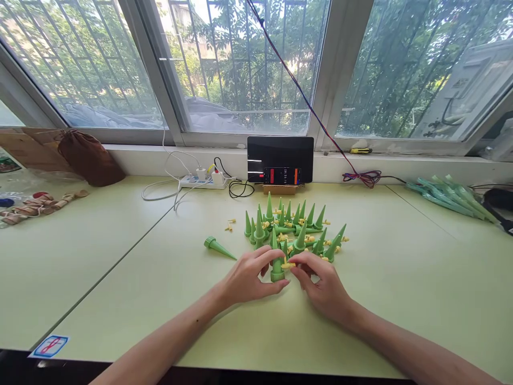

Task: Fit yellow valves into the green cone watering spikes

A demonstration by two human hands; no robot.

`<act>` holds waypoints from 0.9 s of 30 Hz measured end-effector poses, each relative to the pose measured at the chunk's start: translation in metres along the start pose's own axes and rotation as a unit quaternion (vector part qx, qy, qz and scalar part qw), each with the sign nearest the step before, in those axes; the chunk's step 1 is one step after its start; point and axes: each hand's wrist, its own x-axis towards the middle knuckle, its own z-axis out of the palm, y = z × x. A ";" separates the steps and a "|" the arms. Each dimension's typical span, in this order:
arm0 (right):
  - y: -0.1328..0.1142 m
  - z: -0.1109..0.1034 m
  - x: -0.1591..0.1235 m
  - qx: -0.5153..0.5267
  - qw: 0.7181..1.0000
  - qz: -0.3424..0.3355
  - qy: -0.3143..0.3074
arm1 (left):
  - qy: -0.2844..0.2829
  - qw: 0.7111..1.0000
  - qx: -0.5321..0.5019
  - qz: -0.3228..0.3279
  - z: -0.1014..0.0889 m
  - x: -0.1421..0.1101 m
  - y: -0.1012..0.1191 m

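Observation:
My left hand [248, 278] is closed around a green cone-shaped spike [276, 270] that stands upright on the pale green table [120, 278]. My right hand [323, 283] pinches a small yellow valve piece [287, 264] against the side of that spike. Just behind my hands stands a cluster of several more green spikes [294, 227], points up, with small yellow pieces [230, 226] scattered among and beside them. One green spike [218, 247] lies on its side alone, to the left of my left hand.
A black tablet [280, 158] and a phone [281, 175] lean at the window sill. A white power strip [202, 181] with cables lies to their left. A brown pouch [90, 158] sits far left, and bagged green spikes [452, 199] far right.

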 end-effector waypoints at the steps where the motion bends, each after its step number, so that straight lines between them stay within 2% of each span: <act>1: 0.000 0.000 0.000 0.002 1.000 0.000 -0.001 | -0.001 1.000 -0.001 -0.002 0.000 0.000 0.000; 16: 0.003 0.002 -0.001 0.001 0.998 0.052 -0.024 | -0.007 1.000 0.023 0.001 0.001 -0.002 0.001; 27: 0.006 0.002 0.002 -0.029 0.998 0.047 -0.037 | -0.011 0.999 0.039 0.024 0.001 -0.001 0.001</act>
